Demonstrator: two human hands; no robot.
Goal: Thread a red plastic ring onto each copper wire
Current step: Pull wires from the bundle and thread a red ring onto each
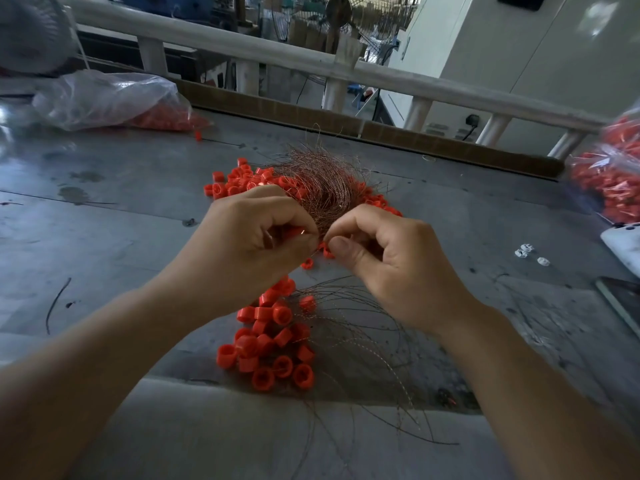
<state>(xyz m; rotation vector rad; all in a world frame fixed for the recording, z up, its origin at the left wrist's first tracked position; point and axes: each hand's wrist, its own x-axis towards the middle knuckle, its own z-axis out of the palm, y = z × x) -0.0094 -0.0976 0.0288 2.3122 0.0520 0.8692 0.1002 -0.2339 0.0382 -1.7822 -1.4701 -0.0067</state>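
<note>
My left hand (258,233) curls its fingers round a red plastic ring (293,233), of which only a sliver shows between thumb and fingers. My right hand (388,258) pinches a thin copper wire (320,237) right beside that ring. Behind both hands lies a tangled bundle of copper wires (322,181) on top of loose red rings (239,180). Nearer to me sits a pile of red rings (273,341) with wires running from them (367,327), fanning out to the right and front.
The grey metal table (104,209) carries a clear bag of red rings (104,98) at the far left and another bag (613,178) at the right edge. Small white pieces (528,252) and a phone (623,244) lie right. A white railing (311,64) runs behind.
</note>
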